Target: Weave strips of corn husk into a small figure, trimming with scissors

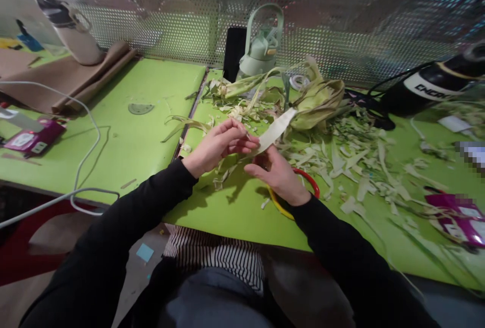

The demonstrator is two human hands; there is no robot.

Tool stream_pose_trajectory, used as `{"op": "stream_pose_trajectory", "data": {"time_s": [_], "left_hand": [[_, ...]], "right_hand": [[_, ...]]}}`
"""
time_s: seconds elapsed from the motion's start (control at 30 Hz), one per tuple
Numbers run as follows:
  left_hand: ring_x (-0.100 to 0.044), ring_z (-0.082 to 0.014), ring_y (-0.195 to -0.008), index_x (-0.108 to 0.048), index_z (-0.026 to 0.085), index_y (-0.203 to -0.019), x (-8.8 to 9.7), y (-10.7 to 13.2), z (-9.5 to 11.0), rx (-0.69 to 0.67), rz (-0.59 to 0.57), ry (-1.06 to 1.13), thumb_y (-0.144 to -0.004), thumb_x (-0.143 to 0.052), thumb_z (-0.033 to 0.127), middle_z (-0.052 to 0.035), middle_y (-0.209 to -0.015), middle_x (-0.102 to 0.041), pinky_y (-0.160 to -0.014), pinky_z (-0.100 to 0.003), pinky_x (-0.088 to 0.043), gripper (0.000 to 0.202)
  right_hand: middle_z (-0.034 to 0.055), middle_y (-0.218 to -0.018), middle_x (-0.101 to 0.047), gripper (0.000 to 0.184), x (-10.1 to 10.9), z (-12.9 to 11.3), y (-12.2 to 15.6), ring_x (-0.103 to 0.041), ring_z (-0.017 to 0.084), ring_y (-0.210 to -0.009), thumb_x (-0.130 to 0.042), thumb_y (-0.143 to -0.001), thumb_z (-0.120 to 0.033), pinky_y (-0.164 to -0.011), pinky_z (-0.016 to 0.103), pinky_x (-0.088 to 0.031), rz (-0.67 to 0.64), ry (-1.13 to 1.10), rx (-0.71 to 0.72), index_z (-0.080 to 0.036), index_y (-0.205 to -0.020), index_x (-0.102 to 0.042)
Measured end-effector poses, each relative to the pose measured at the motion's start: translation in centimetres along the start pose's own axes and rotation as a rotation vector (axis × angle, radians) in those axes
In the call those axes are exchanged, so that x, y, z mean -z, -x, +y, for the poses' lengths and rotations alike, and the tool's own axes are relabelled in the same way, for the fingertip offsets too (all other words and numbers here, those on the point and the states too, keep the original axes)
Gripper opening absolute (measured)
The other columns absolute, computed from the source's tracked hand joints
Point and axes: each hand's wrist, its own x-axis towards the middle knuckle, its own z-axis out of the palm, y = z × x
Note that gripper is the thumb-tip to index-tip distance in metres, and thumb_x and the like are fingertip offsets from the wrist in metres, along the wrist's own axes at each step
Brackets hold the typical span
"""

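Note:
My left hand point(217, 145) and my right hand point(276, 171) meet above the green table point(132, 141), both pinching a pale strip of corn husk point(276, 128). The strip runs up and to the right from my fingertips. My left fingers are closed on its lower end; my right thumb and fingers hold it just beneath. Under my right wrist lie scissors with red and yellow handles point(299, 194). A pile of whole husks point(318, 100) sits just beyond the strip.
Cut husk scraps point(359, 161) cover the table's right half. A pale green bottle point(263, 40) and a black phone stand by the mesh screen. A white cable point(85, 161), purple packets point(32, 138), brown paper rolls point(76, 80) and a black jug point(432, 85) lie around.

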Motion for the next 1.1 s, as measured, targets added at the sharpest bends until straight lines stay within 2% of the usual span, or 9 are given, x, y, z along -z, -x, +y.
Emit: {"op": "stream_pose_trajectory", "data": {"time_s": [0.13, 0.3, 0.43, 0.53, 0.6, 0.67, 0.73, 0.87, 1.1], "left_hand": [[-0.066, -0.006, -0.07, -0.048, 0.018, -0.085, -0.6, 0.4, -0.4, -0.034, -0.114, 0.008, -0.092, -0.051, 0.015, -0.0016, -0.083, -0.07, -0.076, -0.021, -0.054, 0.008], [-0.06, -0.005, -0.065, -0.049, 0.02, -0.087, -0.6, 0.8, 0.4, -0.181, -0.045, -0.103, -0.094, -0.05, 0.019, 0.0024, -0.078, -0.064, -0.066, -0.018, -0.051, 0.006], [-0.06, -0.0071, -0.069, -0.052, 0.023, -0.092, 0.5, 1.1, 2.4, -0.331, 0.189, -0.302, -0.096, -0.047, 0.027, 0.0019, -0.081, -0.063, -0.066, -0.02, -0.052, 0.008], [-0.064, -0.0122, -0.1, -0.053, 0.027, -0.105, 2.3, 0.9, 3.9, -0.514, 0.441, -0.472, -0.096, -0.049, 0.026, -0.0016, -0.107, -0.065, -0.085, -0.025, -0.054, 0.01], [-0.054, -0.0163, -0.125, -0.05, 0.028, -0.117, 3.2, 0.7, 4.4, -0.637, 0.535, -0.567, -0.086, -0.063, 0.013, -0.0026, -0.131, -0.057, -0.1, -0.031, -0.049, 0.037], [-0.05, -0.021, -0.13, -0.053, 0.025, -0.118, 3.3, 0.6, 4.2, -0.504, 0.438, -0.667, -0.086, -0.064, 0.018, -0.0046, -0.136, -0.055, -0.104, -0.037, -0.047, 0.035], [-0.059, -0.0226, -0.118, -0.062, 0.02, -0.107, 2.7, 0.6, 3.6, -0.248, 0.188, -0.733, -0.093, -0.056, 0.034, -0.0072, -0.122, -0.064, -0.099, -0.04, -0.049, 0.021], [-0.064, -0.0146, -0.083, -0.066, 0.016, -0.091, 1.1, 0.3, 1.7, -0.048, -0.203, -0.584, -0.089, -0.06, 0.038, -0.0043, -0.09, -0.067, -0.08, -0.03, -0.053, 0.023], [-0.057, -0.0065, -0.071, -0.055, 0.015, -0.079, 0.8, -0.6, 0.0, -0.119, -0.048, -0.222, -0.077, -0.069, 0.017, 0.0032, -0.078, -0.059, -0.074, -0.022, -0.047, 0.014]], "right_hand": [[0.0096, -0.112, -0.065, 0.043, -0.6, 0.1, 0.1, -0.061, 0.025, -0.099, -0.07, -0.08, -0.041, -0.087, 0.044, -0.051, -0.021, 0.098, 0.028, -0.021, -0.118, -0.06], [0.0031, -0.09, -0.064, 0.019, -0.8, -0.1, 0.1, -0.06, 0.018, -0.083, -0.063, -0.083, -0.034, -0.081, 0.036, -0.051, 0.017, -0.01, -0.033, -0.019, -0.094, -0.061], [0.0009, -0.081, -0.06, 0.022, -0.7, 0.0, 0.1, -0.055, 0.015, -0.074, -0.064, -0.083, -0.04, -0.071, 0.032, -0.049, -0.013, 0.008, -0.106, -0.019, -0.086, -0.06], [0.0027, -0.088, -0.061, 0.019, -0.7, 0.0, 0.2, -0.056, 0.016, -0.078, -0.062, -0.084, -0.037, -0.074, 0.033, -0.049, -0.03, 0.035, -0.109, -0.019, -0.09, -0.061], [0.0047, -0.095, -0.062, 0.016, -0.7, -0.1, 0.3, -0.059, 0.018, -0.085, -0.06, -0.085, -0.032, -0.079, 0.036, -0.05, -0.035, 0.029, -0.067, -0.019, -0.094, -0.06], [0.0063, -0.1, -0.063, 0.012, -0.6, -0.4, 0.4, -0.06, 0.02, -0.094, -0.057, -0.085, -0.027, -0.087, 0.039, -0.049, -0.054, 0.022, -0.003, -0.02, -0.094, -0.059], [0.0067, -0.102, -0.063, 0.009, -0.4, -0.5, 0.5, -0.06, 0.022, -0.1, -0.055, -0.084, -0.022, -0.091, 0.042, -0.048, -0.09, 0.046, 0.054, -0.02, -0.092, -0.058], [0.0058, -0.096, -0.064, 0.017, 0.0, -0.9, 0.6, -0.06, 0.022, -0.094, -0.051, -0.083, -0.019, -0.088, 0.042, -0.05, -0.186, 0.108, 0.084, -0.02, -0.096, -0.062], [0.0074, -0.103, -0.066, 0.025, -0.3, -1.1, 0.8, -0.063, 0.018, -0.083, -0.05, -0.087, -0.022, -0.071, 0.033, -0.055, -0.256, -0.073, -0.035, -0.019, -0.109, -0.062]]}}
